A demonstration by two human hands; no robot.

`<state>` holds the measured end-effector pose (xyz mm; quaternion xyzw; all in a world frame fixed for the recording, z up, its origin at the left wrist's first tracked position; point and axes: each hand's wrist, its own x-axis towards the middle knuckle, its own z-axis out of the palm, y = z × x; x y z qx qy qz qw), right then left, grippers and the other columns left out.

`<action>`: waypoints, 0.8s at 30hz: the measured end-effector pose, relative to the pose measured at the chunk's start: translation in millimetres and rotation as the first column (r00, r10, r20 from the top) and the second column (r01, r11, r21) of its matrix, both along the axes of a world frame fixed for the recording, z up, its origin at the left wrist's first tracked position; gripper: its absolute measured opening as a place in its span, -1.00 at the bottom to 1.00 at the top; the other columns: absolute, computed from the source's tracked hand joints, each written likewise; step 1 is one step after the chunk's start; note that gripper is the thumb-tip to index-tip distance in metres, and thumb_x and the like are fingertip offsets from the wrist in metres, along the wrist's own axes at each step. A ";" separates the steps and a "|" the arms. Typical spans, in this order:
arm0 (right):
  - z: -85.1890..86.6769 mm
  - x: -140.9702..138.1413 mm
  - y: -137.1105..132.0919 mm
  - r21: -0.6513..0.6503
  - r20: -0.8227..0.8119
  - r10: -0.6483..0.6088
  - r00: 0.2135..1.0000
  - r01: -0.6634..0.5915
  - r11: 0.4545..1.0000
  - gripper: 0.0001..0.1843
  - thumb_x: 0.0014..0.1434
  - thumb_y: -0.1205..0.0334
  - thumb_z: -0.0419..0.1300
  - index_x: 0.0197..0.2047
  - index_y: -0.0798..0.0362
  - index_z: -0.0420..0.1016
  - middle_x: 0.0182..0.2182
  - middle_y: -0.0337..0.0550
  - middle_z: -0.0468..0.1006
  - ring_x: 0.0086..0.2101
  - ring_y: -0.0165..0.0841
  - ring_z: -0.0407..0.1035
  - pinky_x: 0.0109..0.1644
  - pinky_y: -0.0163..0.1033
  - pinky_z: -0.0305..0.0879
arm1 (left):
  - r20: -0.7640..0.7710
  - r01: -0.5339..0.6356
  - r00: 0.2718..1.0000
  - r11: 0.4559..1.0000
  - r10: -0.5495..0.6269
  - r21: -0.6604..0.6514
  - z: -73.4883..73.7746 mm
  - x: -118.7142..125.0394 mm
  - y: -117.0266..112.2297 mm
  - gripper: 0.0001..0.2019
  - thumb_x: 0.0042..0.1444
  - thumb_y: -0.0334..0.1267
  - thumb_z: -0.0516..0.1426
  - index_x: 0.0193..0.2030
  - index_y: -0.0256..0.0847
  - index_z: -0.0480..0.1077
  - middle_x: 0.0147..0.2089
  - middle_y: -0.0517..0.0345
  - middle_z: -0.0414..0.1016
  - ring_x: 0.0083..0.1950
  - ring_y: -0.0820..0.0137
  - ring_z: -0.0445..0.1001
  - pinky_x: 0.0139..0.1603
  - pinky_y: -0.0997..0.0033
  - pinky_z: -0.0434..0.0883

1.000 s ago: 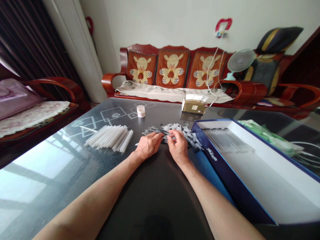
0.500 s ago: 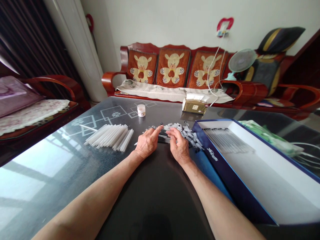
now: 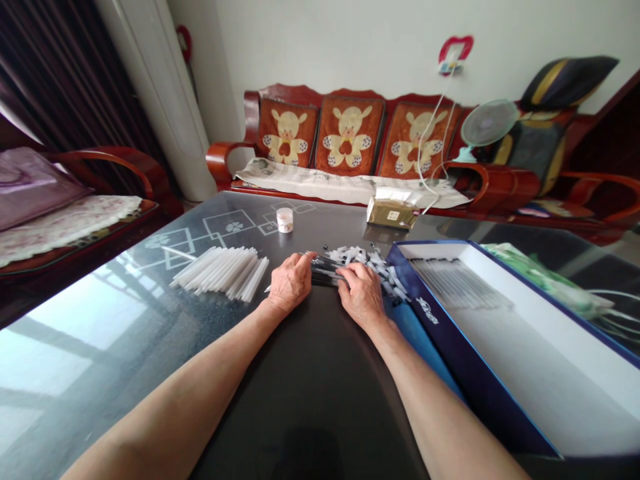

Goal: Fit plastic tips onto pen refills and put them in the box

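Note:
My left hand [image 3: 291, 283] is closed at the left end of a bundle of thin dark pen refills [image 3: 325, 270]; whatever its fingers hold is hidden. A thin pale tip [image 3: 267, 289] pokes out beside it. My right hand [image 3: 363, 293] has its fingers bent down and pinched on the dark refills, at their right end. Behind and beside that hand lies a heap of small white and black pen parts [image 3: 377, 263], perhaps grips or caps. To the left, a row of whitish pen barrels [image 3: 223, 272] rests on the table.
A blue box with white inside [image 3: 540, 373] stands at the right, holding a row of clear pens [image 3: 457, 283]. Farther back are a small white jar [image 3: 285, 220], a tissue pack [image 3: 393, 212] and a green plastic package [image 3: 545, 277]. The table [image 3: 300, 373] is dark and glossy.
My right hand has lowered, its fingers now down on the refills. My left hand's raised index finger has curled in. The view has shifted slightly.

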<state>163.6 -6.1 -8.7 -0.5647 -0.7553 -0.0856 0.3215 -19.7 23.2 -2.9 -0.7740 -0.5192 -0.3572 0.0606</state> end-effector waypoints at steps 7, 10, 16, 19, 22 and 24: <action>-3.9 4.1 5.6 0.035 -0.050 -0.039 0.998 0.041 0.999 -0.77 0.21 0.29 0.09 -0.14 0.02 0.55 -0.17 -0.05 0.49 -0.13 -0.22 0.31 0.00 -0.12 0.16 | 0.001 0.002 1.000 1.000 -0.002 -0.017 -1.2 0.3 1.6 -0.68 0.28 -0.30 -0.06 0.07 -0.09 0.40 -0.26 0.09 0.47 -0.23 0.36 0.47 -0.35 0.49 0.32; -6.7 18.8 12.3 0.121 -0.226 -0.098 0.969 0.128 0.984 -0.72 0.20 0.35 0.00 -0.16 0.06 0.53 -0.22 -0.03 0.50 -0.16 -0.24 0.35 -0.01 -0.15 0.23 | -0.001 0.010 1.000 1.000 -0.010 -0.017 -2.2 0.1 2.0 -0.68 0.27 -0.31 -0.05 0.08 -0.09 0.40 -0.25 0.09 0.47 -0.22 0.36 0.46 -0.34 0.49 0.32; 3.9 54.0 15.3 0.113 -0.380 -0.232 0.895 0.294 0.949 -0.70 0.10 0.38 0.00 -0.22 0.11 0.54 -0.27 -0.01 0.54 -0.26 -0.25 0.42 -0.07 -0.19 0.31 | -0.027 0.008 1.000 0.999 -0.009 -0.035 -3.3 -0.7 2.5 -0.66 0.26 -0.29 -0.04 0.11 -0.07 0.39 -0.25 0.09 0.46 -0.22 0.35 0.46 -0.36 0.49 0.32; 17.6 59.2 8.5 -0.044 -0.267 -0.276 0.923 0.275 0.960 -0.71 0.07 0.36 0.03 -0.24 0.10 0.57 -0.30 -0.05 0.56 -0.32 -0.30 0.42 -0.12 -0.24 0.30 | -0.044 0.025 0.999 0.999 -0.027 -0.045 -2.1 -0.7 1.7 -0.65 0.26 -0.29 -0.05 0.12 -0.08 0.39 -0.25 0.09 0.45 -0.20 0.35 0.47 -0.36 0.50 0.32; 28.2 57.1 -3.4 -0.240 -0.052 -0.283 0.958 0.263 0.934 -0.75 0.09 0.33 0.07 -0.31 0.07 0.60 -0.37 -0.10 0.56 -0.37 -0.32 0.41 -0.19 -0.27 0.26 | -0.077 0.103 0.991 0.993 -0.107 -0.056 -0.8 0.1 0.0 -0.65 0.26 -0.29 -0.06 0.13 -0.09 0.37 -0.24 0.09 0.46 -0.18 0.35 0.47 -0.33 0.50 0.35; 31.7 53.0 -13.2 -0.333 0.075 -0.258 0.963 0.268 0.904 -0.76 0.12 0.28 0.08 -0.35 0.05 0.60 -0.40 -0.11 0.55 -0.37 -0.31 0.41 -0.21 -0.27 0.24 | -0.095 0.175 0.979 0.982 -0.181 -0.065 -1.0 1.0 -1.1 -0.65 0.27 -0.29 -0.06 0.13 -0.10 0.36 -0.25 0.09 0.47 -0.19 0.36 0.48 -0.32 0.50 0.37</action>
